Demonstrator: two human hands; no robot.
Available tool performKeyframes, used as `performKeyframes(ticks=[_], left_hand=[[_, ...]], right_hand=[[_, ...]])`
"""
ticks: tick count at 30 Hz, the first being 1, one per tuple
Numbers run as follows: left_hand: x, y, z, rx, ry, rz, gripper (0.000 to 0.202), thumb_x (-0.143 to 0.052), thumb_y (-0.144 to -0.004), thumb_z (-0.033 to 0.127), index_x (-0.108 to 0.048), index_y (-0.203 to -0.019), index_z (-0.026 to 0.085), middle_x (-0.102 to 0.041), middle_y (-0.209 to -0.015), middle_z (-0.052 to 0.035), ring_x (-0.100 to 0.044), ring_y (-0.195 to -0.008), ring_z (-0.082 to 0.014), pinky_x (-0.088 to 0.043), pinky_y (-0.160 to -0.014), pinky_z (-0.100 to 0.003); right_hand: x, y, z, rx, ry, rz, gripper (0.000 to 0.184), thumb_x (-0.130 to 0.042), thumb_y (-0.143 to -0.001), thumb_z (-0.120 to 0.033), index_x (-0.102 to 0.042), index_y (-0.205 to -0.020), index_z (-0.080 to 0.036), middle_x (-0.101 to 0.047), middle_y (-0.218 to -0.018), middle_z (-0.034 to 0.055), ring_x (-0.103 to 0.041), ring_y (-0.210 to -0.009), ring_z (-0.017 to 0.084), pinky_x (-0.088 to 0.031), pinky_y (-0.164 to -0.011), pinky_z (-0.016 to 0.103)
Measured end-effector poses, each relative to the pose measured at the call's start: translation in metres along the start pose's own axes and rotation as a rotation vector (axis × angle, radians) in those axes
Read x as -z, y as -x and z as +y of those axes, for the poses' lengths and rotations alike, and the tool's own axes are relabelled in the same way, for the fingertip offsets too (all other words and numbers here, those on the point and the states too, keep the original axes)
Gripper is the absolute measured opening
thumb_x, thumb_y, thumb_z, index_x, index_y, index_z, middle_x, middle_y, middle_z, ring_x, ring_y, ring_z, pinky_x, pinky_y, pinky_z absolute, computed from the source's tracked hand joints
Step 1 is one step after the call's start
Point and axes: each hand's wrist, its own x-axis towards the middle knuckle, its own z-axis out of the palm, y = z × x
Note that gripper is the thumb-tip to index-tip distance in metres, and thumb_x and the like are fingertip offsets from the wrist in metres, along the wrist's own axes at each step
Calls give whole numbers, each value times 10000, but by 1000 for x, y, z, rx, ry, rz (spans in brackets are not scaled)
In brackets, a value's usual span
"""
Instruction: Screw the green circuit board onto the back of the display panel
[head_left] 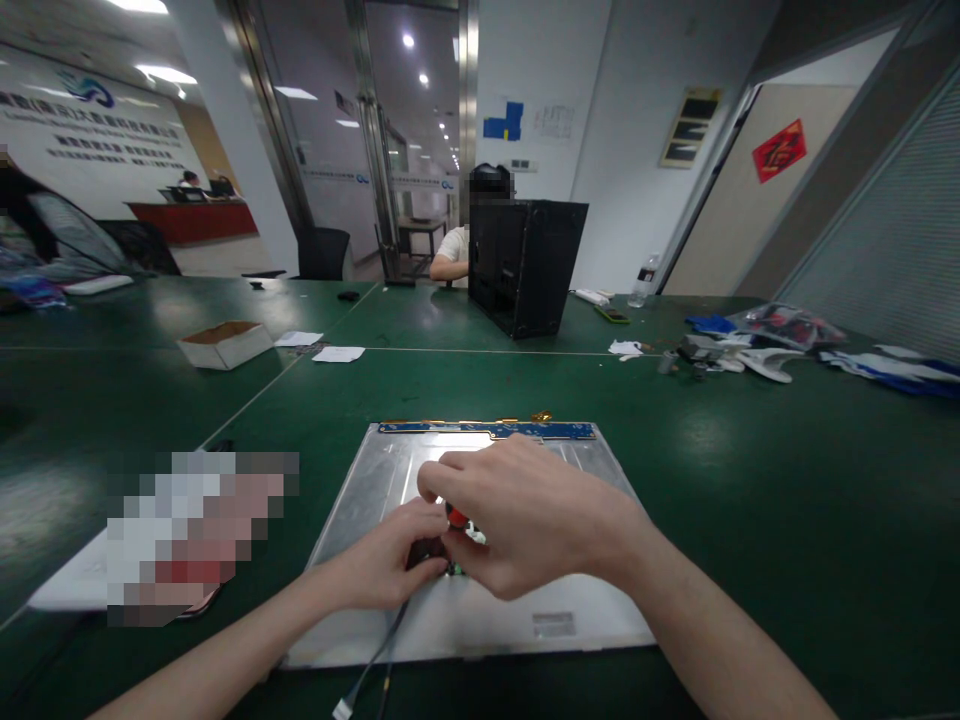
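Note:
A silver metal-backed display panel (592, 610) lies flat on the green table before me, a narrow blue circuit board (457, 430) along its far edge. Over its middle, my right hand (525, 515) is closed around a red-and-black handle (456, 516), which looks like a screwdriver's; its tip is hidden. My left hand (397, 555) rests close beside it, fingers curled and pressed together at a small green board (454, 568) mostly covered by my hands. What the left fingers grip is hidden. From beneath them a thin dark cable (386, 640) runs to a white connector (343, 709) at the near edge.
An open cardboard box (225, 345) and papers (337, 354) lie at the far left. A black computer case (525, 265) stands across the table, with a person (452, 255) behind it. A blurred-out item (195, 540) lies left of the panel. Bags and parts (750, 350) are at right.

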Motion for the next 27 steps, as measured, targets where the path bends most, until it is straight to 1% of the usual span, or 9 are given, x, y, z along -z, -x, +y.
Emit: performKeyframes(ticks=[3,6,8,12,16,19,21,24,27], left_hand=[[0,1,1,21,3,8,158,-511,-806,146,-577,-943,188,-593,-933,-20,-541,-859,-192,-461,-747,-296],[2,1,4,11,-3,15,149,-537,-823,169,-586,-960,198,-606,-987,-27,-543,-941,-213,-450,-843,-337],[4,0,6,8,0,19,132,-565,-825,192,-587,-956,191,-610,-1017,-39,-545,-968,-224,-445,-867,-352],[4,-1,4,23,-10,-7,124,-556,-813,183,-580,-935,167,-611,-949,-43,-554,-896,-210,-461,-815,-337],[1,0,1,25,-10,-6,143,-543,-772,141,-588,-906,167,-597,-920,-33,-548,-848,-193,-462,-753,-299],[1,0,3,33,-6,-3,147,-537,-784,147,-589,-918,180,-591,-904,-23,-550,-814,-183,-462,-715,-280],[3,0,7,33,-12,1,138,-530,-802,153,-590,-920,190,-596,-918,-21,-556,-844,-189,-463,-742,-285],[5,-1,9,14,-19,19,137,-543,-818,168,-588,-944,202,-614,-956,-24,-559,-899,-202,-455,-811,-310],[6,-2,8,-28,-19,18,120,-563,-807,166,-584,-923,189,-622,-972,-39,-557,-908,-213,-450,-829,-336]], right_hand=[[1,0,-1,2,-7,-14,186,-531,-806,-254,-492,-971,-176,-647,-828,29,-556,-617,150,-251,-460,274],[-1,-2,-1,-27,31,13,115,-491,-865,-263,-495,-949,-185,-653,-792,18,-562,-604,149,-227,-464,278],[-2,-2,-1,-50,72,21,115,-485,-891,-294,-503,-942,-192,-655,-771,16,-572,-608,151,-208,-471,282],[-2,-1,0,-43,79,-4,140,-510,-872,-325,-513,-902,-188,-647,-770,20,-565,-612,148,-204,-471,284],[1,1,0,10,0,-11,170,-560,-781,-284,-493,-896,-177,-626,-800,13,-511,-584,129,-238,-451,270],[2,1,-1,14,-11,-22,156,-555,-777,-252,-487,-894,-176,-623,-794,11,-505,-587,125,-250,-453,263],[1,-1,-2,-9,10,-15,122,-527,-812,-243,-494,-910,-178,-634,-789,15,-527,-598,133,-242,-458,270],[0,-2,-2,-55,57,-9,112,-494,-874,-274,-513,-942,-187,-650,-766,17,-561,-603,149,-218,-462,284],[0,-2,0,-79,81,-31,115,-497,-891,-297,-530,-925,-192,-658,-772,21,-584,-624,157,-210,-468,291]])
